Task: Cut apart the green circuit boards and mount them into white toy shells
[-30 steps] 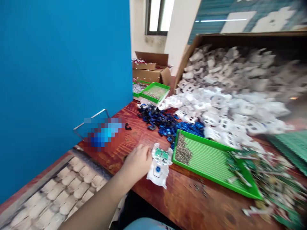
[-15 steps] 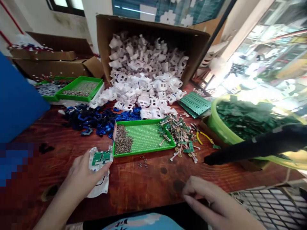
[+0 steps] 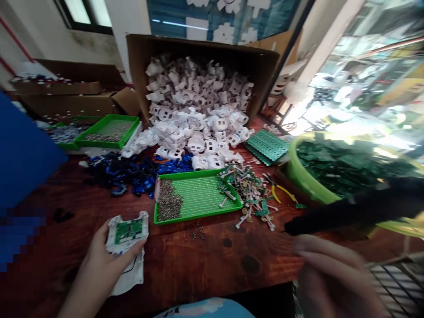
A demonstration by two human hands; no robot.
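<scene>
At the lower left, my left hand (image 3: 106,260) is closed round a white plastic housing (image 3: 132,278), thumb across its front. A green circuit board (image 3: 129,230) sits in the upper part of that housing. My right hand (image 3: 331,274) is at the lower right, smeared by motion, with its fingers partly hidden. Just above it is the black tip end of an electric screwdriver (image 3: 351,205), slanting in from the right; I cannot tell whether the hand touches it. Several loose screws (image 3: 195,232) lie on the wooden table between my hands.
A green tray (image 3: 198,218) holds many screws (image 3: 169,203). Beside it lie wired boards (image 3: 253,194), yellow-handled pliers (image 3: 285,192) and blue parts (image 3: 141,174). White housings (image 3: 198,119) spill from a cardboard box (image 3: 137,70). A yellow-green basin (image 3: 306,181) of circuit boards stands right.
My right hand has moved right and up toward the screwdriver. My left hand, still holding the housing, appears slightly lower and further left. The whole view has shifted a little.
</scene>
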